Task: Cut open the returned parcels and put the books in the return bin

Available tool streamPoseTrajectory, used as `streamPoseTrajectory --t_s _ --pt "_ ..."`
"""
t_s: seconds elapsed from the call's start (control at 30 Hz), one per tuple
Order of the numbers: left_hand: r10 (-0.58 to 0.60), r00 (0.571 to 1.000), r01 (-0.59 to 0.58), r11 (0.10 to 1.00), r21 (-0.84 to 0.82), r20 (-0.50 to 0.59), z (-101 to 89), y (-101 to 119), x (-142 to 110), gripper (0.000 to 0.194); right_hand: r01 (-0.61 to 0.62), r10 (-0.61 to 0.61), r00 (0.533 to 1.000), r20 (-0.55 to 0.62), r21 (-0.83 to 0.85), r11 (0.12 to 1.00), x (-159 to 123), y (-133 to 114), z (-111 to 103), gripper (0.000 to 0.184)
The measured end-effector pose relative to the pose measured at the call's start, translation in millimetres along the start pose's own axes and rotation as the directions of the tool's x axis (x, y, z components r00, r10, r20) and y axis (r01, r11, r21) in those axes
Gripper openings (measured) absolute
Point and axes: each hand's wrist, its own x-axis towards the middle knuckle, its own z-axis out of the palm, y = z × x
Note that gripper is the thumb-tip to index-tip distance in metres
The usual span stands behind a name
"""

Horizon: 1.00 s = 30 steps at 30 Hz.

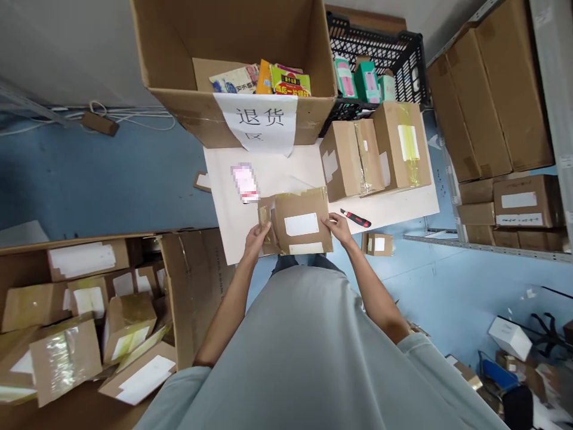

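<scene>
A brown cardboard box [295,209] with white labels and clear tape lies at the table's front edge, between my two hands. My left hand [257,239] pinches its left side, where a flap stands out. At its right edge my right hand [339,228] grips with thumb and fingers. Just beyond that hand lies a red and black utility knife [356,218] on the white tabletop [224,221]. A phone-shaped pink item [245,182], blurred by pixels, rests on the table at the upper left of the box.
A large open carton [179,107] with a paper sign and colourful packets stands at the back. Beside it are a black crate [376,45] and two taped boxes [342,161]. A big bin of parcels [170,298] sits lower left; shelves of boxes [519,203] line the right.
</scene>
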Motion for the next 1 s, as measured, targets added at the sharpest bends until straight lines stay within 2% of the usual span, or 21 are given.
streamPoseTrajectory --t_s 0.13,0.23,0.3,0.4,0.5,0.57,0.67,0.77,0.83,0.87,0.93,1.0 --pt "0.025 0.999 -0.03 0.987 -0.155 -0.028 -8.4 37 -38 0.06 0.087 -0.088 0.996 -0.003 0.155 0.984 -32 -10 -31 0.061" --pt "0.162 0.986 -0.165 0.966 -0.199 -0.031 -5.2 78 -75 0.063 0.167 -0.159 0.986 -0.051 0.265 0.95 -65 -12 -69 0.06" --pt "0.314 0.949 -0.314 0.941 -0.123 -0.019 8.5 109 -98 0.067 0.225 -0.195 0.973 -0.124 0.309 0.924 -88 -6 -99 0.056" --pt "0.496 0.867 -0.499 0.865 0.054 0.052 51.3 153 -124 0.066 0.294 -0.206 0.94 -0.27 0.342 0.892 -119 16 -149 0.054" --pt "0.586 0.8 -0.598 0.76 0.254 0.127 115.2 186 -138 0.063 0.33 -0.159 0.894 -0.42 0.372 0.868 -146 53 -201 0.057" --pt "0.617 0.758 -0.65 0.688 0.322 0.211 164.5 203 -145 0.062 0.343 -0.115 0.855 -0.506 0.385 0.857 -163 82 -234 0.059" --pt "0.632 0.688 -0.726 0.613 0.313 0.357 244.8 220 -158 0.067 0.361 -0.048 0.773 -0.633 0.376 0.854 -193 128 -283 0.061" --pt "0.634 0.619 -0.775 0.59 0.227 0.464 333.4 228 -176 0.087 0.358 0.04 0.653 -0.756 0.354 0.864 -231 176 -327 0.062" --pt "0.615 0.559 -0.793 0.593 0.14 0.556 394.8 227 -193 0.095 0.329 0.111 0.55 -0.828 0.337 0.882 -260 209 -352 0.064" --pt "0.593 0.514 -0.797 0.597 0.089 0.62 424.4 225 -202 0.094 0.303 0.148 0.48 -0.865 0.322 0.897 -276 226 -363 0.066" --pt "0.514 0.383 -0.788 0.615 -0.018 0.767 477.2 220 -225 0.085 0.213 0.217 0.295 -0.931 0.285 0.934 -307 259 -380 0.073" --pt "0.428 0.222 -0.793 0.602 -0.093 0.876 516.1 214 -247 0.073 0.075 0.26 0.099 -0.961 0.268 0.961 -336 291 -389 0.081"
